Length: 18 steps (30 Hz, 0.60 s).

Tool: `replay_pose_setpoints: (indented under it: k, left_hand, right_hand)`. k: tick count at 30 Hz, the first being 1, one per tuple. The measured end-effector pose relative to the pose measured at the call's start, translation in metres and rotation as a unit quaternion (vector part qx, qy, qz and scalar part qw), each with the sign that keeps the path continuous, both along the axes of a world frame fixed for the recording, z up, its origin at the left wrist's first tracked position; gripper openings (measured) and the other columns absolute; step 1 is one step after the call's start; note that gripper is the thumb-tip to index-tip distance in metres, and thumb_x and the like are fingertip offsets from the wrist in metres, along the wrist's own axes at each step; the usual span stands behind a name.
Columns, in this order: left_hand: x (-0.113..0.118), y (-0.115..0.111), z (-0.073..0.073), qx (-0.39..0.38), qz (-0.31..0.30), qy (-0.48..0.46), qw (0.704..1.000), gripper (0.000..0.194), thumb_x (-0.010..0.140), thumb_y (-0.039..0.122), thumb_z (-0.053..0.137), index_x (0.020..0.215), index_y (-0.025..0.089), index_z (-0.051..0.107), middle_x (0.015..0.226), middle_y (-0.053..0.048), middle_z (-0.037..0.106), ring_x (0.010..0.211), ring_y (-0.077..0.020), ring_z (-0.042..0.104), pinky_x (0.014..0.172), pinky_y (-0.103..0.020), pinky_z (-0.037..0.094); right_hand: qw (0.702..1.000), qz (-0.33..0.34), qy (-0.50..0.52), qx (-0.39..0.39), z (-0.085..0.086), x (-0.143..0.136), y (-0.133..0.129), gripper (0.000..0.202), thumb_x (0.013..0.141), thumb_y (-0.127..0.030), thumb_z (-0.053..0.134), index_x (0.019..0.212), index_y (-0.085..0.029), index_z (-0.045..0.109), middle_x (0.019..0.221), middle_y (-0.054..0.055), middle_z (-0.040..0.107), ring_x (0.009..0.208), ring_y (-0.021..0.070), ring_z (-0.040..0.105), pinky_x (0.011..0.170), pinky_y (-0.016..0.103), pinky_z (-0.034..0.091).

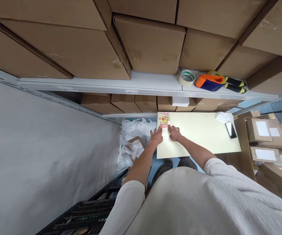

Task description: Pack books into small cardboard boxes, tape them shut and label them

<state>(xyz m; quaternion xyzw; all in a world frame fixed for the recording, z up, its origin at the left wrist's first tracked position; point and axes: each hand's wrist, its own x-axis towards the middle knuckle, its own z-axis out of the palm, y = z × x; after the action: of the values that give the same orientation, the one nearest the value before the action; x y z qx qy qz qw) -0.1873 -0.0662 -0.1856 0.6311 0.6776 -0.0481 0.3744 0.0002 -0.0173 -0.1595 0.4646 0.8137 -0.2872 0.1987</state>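
Observation:
A small, colourful printed booklet or card pack lies flat at the left back corner of the pale yellow tabletop. My left hand is at its lower left corner, fingers stretched out and apart, the fingertips touching or very near the edge. At the lower right corner rests my right hand, its fingers extended towards the booklet and flat on the surface. Neither hand visibly lifts it. Whether the fingertips press on the booklet or only meet its edge is too small to tell.
On the shelf ahead stand a tape roll, an orange and blue tape dispenser and black-yellow handles, below large cartons. A phone lies right. Labelled boxes fill the right side; white plastic wrapping lies left.

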Motion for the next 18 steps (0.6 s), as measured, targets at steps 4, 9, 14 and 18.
replay_pose_setpoints:
  k: [4, 9, 14, 18]
  left_hand:
    - [0.0, 0.001, 0.002, -0.008, -0.012, 0.022, 1.0, 0.086, 0.089, 0.018, 0.055, 0.173, 0.025, 0.033, 0.184, -0.009, 0.021, 0.165, -0.0421, 0.027, 0.133, -0.072, 0.008]
    - [-0.003, 0.006, 0.004, 0.028, -0.008, -0.006, 1.0, 0.074, 0.09, 0.018, 0.057, 0.164, 0.021, 0.047, 0.18, -0.014, 0.03, 0.155, -0.041, 0.045, 0.129, -0.065, 0.03]
    - [-0.017, 0.001, 0.005, 0.135, 0.023, -0.07, 0.988, 0.062, 0.093, 0.015, 0.057, 0.155, 0.021, 0.059, 0.177, -0.011, 0.04, 0.147, -0.0349, 0.056, 0.126, -0.05, 0.043]
    - [-0.023, -0.015, 0.005, 0.181, 0.089, -0.136, 0.97, 0.054, 0.094, 0.016, 0.057, 0.148, 0.019, 0.065, 0.166, -0.013, 0.054, 0.148, -0.0321, 0.056, 0.128, -0.047, 0.043]
  right_hand:
    - [1.0, 0.011, -0.028, -0.006, 0.005, -0.003, 0.0, 0.082, 0.096, -0.024, 0.051, 0.175, -0.022, 0.027, 0.186, 0.006, 0.007, 0.168, 0.0366, 0.016, 0.132, 0.059, 0.016]
    - [1.0, 0.006, -0.004, 0.013, 0.009, -0.003, 0.001, 0.073, 0.095, -0.02, 0.052, 0.167, -0.021, 0.042, 0.184, 0.009, 0.017, 0.166, 0.0366, 0.021, 0.13, 0.058, 0.023]
    - [0.989, -0.019, 0.091, 0.115, 0.016, 0.005, 0.003, 0.057, 0.095, -0.012, 0.048, 0.149, -0.02, 0.064, 0.172, 0.011, 0.045, 0.153, 0.0344, 0.039, 0.122, 0.053, 0.033]
    - [0.977, -0.094, 0.136, 0.137, 0.017, 0.026, -0.005, 0.052, 0.095, -0.011, 0.048, 0.141, -0.022, 0.07, 0.159, 0.012, 0.059, 0.14, 0.033, 0.051, 0.115, 0.05, 0.041]
